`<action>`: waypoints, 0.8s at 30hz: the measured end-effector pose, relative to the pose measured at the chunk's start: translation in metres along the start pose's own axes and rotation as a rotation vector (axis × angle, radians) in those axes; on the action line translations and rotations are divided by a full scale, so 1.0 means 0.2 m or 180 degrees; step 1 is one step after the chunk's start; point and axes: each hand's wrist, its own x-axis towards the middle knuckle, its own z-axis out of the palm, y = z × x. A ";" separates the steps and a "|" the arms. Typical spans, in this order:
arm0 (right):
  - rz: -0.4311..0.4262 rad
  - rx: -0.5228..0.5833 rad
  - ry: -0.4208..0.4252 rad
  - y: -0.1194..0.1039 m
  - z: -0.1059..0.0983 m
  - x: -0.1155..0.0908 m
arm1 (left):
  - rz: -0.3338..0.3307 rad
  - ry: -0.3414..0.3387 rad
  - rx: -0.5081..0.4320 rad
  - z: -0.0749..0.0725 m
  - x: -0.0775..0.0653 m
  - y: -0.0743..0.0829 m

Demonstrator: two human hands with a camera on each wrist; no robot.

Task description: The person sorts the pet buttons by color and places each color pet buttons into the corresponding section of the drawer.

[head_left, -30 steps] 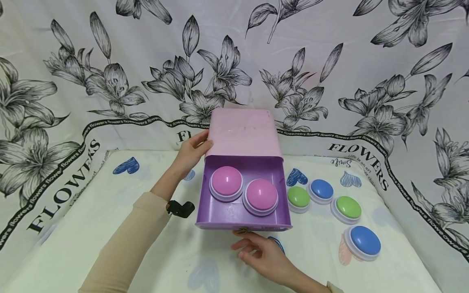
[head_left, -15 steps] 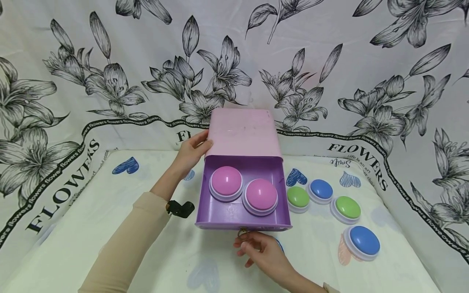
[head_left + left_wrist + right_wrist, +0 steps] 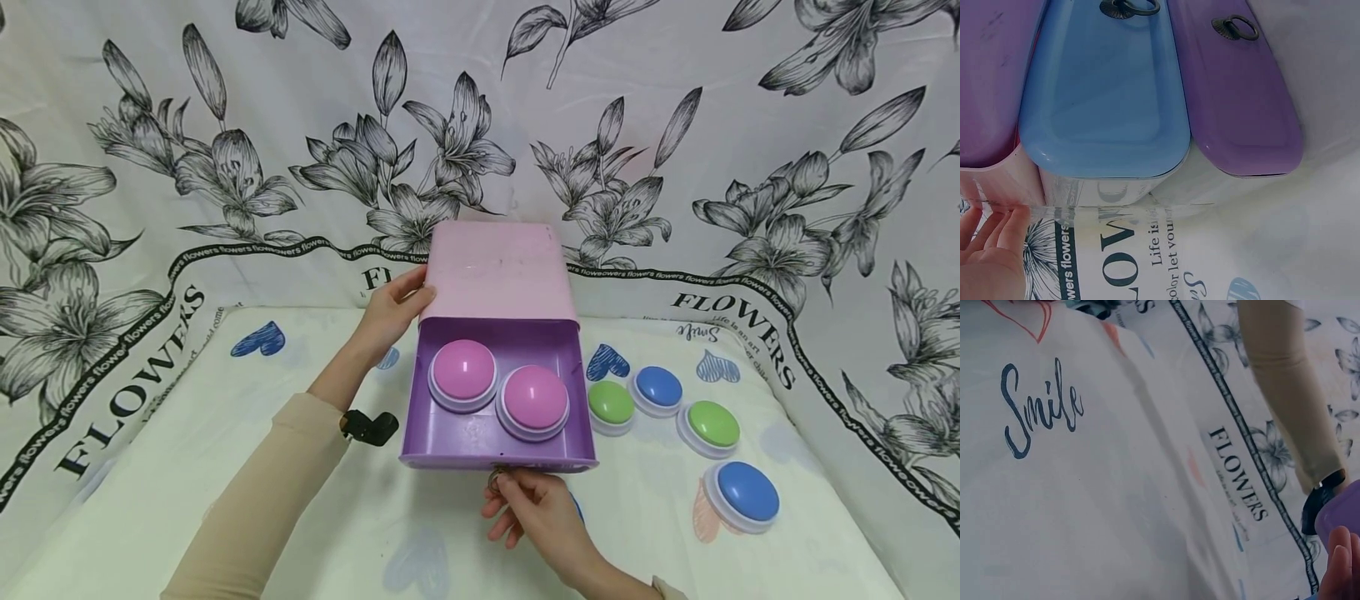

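Note:
A purple drawer point(image 3: 457, 439) stands pulled out of a pink cabinet point(image 3: 498, 271) in the head view. Two pink dome-shaped push lights with pale rims lie in it, a left one point(image 3: 464, 369) and a right one point(image 3: 536, 397). My left hand point(image 3: 393, 308) rests against the cabinet's left side, and its fingers point(image 3: 1013, 228) touch the pink wall in the left wrist view. At the drawer's front, my right hand point(image 3: 536, 512) pinches the metal ring pull point(image 3: 495, 481) between thumb and forefinger. The right wrist view shows only part of that hand point(image 3: 1340, 569).
Right of the drawer lie green push lights point(image 3: 611, 403) point(image 3: 713, 424) and blue push lights point(image 3: 658, 387) point(image 3: 747, 492) on the patterned cloth. Below the pulled drawer, the left wrist view shows a blue drawer front point(image 3: 1107, 94) and another purple one point(image 3: 1244, 100), both with ring pulls.
My right hand has gone from loose fingers under the drawer's front to pinching the ring pull. The left hand, the drawer and the push lights have stayed in place.

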 end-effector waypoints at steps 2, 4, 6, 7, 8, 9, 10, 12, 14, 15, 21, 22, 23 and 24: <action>0.0014 0.0005 0.0020 0.00 0.00 0.00 | 0.0002 0.0008 -0.0001 0.00 0.00 0.00; 0.0032 0.0002 0.0039 0.00 0.00 0.00 | 0.0000 0.0019 -0.0004 0.00 0.00 0.01; 0.0033 0.0005 0.0062 0.00 0.01 0.00 | -0.0007 0.0030 -0.0015 0.00 0.00 0.01; 0.0033 0.0005 0.0075 0.00 0.01 0.00 | -0.0012 0.0030 -0.0020 0.00 0.00 0.01; 0.0029 0.0009 0.0084 0.00 0.01 0.00 | -0.0020 0.0036 -0.0030 0.00 0.00 0.01; 0.0026 0.0015 0.0097 -0.01 0.01 0.00 | -0.0026 0.0042 -0.0036 0.00 0.00 0.01; 0.0018 0.0021 0.0111 -0.01 0.01 0.00 | -0.0034 0.0048 -0.0045 0.00 0.00 0.01; 0.0021 0.0023 0.0147 -0.01 0.02 -0.01 | -0.0042 0.0048 -0.0053 0.00 0.00 0.01; 0.0017 0.0030 0.0187 -0.02 0.02 -0.01 | -0.0043 0.0054 -0.0067 0.01 0.00 0.01; 0.0021 0.0028 0.0216 -0.03 0.02 -0.01 | -0.0039 0.0057 -0.0076 0.01 0.00 0.01; 0.0058 -0.0016 0.0325 -0.08 0.00 0.02 | -0.0017 0.0064 -0.0110 0.01 0.00 0.00; 0.0066 -0.0025 0.0323 -0.08 0.00 0.02 | -0.0016 0.0063 -0.0108 0.01 0.00 0.00; 0.0069 -0.0033 0.0326 -0.09 0.00 0.03 | -0.0013 0.0061 -0.0111 0.01 0.00 0.00; 0.0069 -0.0040 0.0327 -0.09 0.00 0.03 | -0.0008 0.0057 -0.0110 0.01 0.01 0.00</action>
